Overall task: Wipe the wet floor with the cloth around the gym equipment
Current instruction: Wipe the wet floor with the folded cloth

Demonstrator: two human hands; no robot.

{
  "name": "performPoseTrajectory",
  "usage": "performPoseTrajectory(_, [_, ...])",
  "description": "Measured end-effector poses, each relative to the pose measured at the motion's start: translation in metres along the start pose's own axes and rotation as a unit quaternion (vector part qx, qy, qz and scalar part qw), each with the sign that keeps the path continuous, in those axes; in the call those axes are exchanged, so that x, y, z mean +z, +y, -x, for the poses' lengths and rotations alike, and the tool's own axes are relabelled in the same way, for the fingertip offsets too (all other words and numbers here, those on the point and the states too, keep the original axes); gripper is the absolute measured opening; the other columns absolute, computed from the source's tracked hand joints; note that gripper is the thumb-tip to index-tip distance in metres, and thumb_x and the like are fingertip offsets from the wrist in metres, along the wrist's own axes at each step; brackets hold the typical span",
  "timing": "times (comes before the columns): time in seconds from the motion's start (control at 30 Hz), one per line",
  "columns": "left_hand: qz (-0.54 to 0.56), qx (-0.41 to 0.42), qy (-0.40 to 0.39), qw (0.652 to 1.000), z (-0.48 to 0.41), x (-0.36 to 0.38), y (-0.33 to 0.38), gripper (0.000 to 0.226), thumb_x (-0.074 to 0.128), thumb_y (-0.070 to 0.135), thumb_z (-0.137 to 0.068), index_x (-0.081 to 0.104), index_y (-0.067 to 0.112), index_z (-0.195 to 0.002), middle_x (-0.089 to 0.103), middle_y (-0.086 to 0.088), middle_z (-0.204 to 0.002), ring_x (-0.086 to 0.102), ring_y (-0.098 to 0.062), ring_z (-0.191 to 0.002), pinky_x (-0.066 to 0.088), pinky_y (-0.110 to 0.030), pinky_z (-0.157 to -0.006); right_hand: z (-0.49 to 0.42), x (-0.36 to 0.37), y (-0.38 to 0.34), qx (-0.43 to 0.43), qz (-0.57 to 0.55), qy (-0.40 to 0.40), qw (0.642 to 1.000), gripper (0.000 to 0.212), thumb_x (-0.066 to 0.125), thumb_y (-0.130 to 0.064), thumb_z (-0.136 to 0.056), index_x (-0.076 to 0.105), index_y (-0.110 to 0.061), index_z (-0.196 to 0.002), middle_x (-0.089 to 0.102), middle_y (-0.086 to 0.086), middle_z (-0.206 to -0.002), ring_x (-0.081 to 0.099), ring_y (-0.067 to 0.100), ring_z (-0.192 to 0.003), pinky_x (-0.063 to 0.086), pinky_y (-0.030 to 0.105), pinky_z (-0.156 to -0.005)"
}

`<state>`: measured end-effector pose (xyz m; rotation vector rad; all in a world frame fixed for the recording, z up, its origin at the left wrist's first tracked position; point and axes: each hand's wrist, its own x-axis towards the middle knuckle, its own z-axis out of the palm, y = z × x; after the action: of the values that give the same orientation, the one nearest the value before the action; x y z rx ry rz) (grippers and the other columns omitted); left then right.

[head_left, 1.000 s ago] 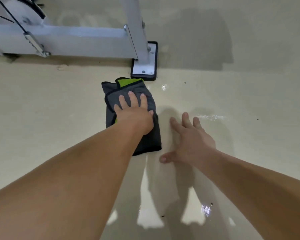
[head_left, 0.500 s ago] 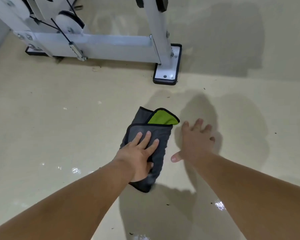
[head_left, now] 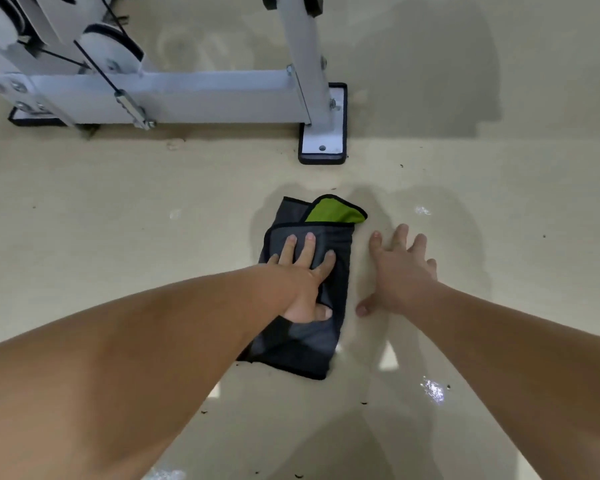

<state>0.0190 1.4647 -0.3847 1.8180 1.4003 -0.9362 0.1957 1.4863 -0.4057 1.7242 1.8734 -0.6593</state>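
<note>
Head view: a folded dark grey cloth (head_left: pixel 303 353) with black edging lies on the cream floor (head_left: pixel 118 220), one corner turned back to show a lime green side (head_left: pixel 333 213). The left hand (head_left: pixel 302 275) lies flat on the cloth's middle, fingers straight and slightly apart, pressing down. Just beside the cloth's right edge, the right hand (head_left: pixel 399 271) is planted on the bare floor with fingers and thumb spread wide, holding nothing. A damp sheen surrounds both hands, with bright wet glints (head_left: pixel 432 391) near the right forearm and dark specks of grit scattered about. Beyond the cloth stands the white steel frame of a gym machine (head_left: pixel 194 95), its bolted foot plate (head_left: pixel 323 142) on a black pad near the green corner. A black cable (head_left: pixel 94 65) and a pulley wheel (head_left: pixel 110 46) show at upper left.
</note>
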Motion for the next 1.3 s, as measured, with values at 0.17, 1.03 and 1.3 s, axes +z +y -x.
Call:
performPoseTrajectory(0.17, [-0.017,0.029,0.106,0.994,-0.039,-0.027,-0.031,0.095,0.039,0.071,-0.1,-0.021,0.033,-0.162,-0.037,-0.01,-0.166,-0.03,-0.044,-0.153,-0.001,-0.063,-0.127,0.007,-0.007,-0.005,0.019,0.058,-0.008,0.998,0.151,0.083,-0.077,-0.05,-0.01,-0.029,-0.159,-0.003,0.014,-0.165,0.012,0.043,-0.15,0.04,0.059,-0.108])
performPoseTrajectory(1.03, [-0.019,0.09,0.386,0.918,0.023,0.135,-0.358,0.073,0.025,0.073,-0.099,0.016,0.042,-0.165,0.002,-0.003,-0.176,-0.005,-0.026,-0.162,-0.002,-0.05,-0.129,-0.002,-0.007,-0.342,-0.128,-0.073,0.11,0.983,0.077,0.066,-0.045,-0.082,0.032,-0.024,-0.148,0.032,0.003,-0.144,0.028,0.025,-0.135,0.041,0.035,-0.103])
performPoseTrajectory(1.3, [0.144,-0.164,0.391,0.894,0.017,0.131,-0.393,0.075,0.015,0.07,-0.1,-0.001,0.039,-0.165,-0.012,-0.008,-0.175,-0.016,-0.031,-0.16,-0.007,-0.056,-0.127,-0.014,-0.031,-0.411,-0.16,-0.054,0.071,0.983,0.095,0.075,-0.054,-0.077,0.025,-0.028,-0.153,0.027,0.003,-0.152,0.024,0.026,-0.142,0.041,0.04,-0.109])
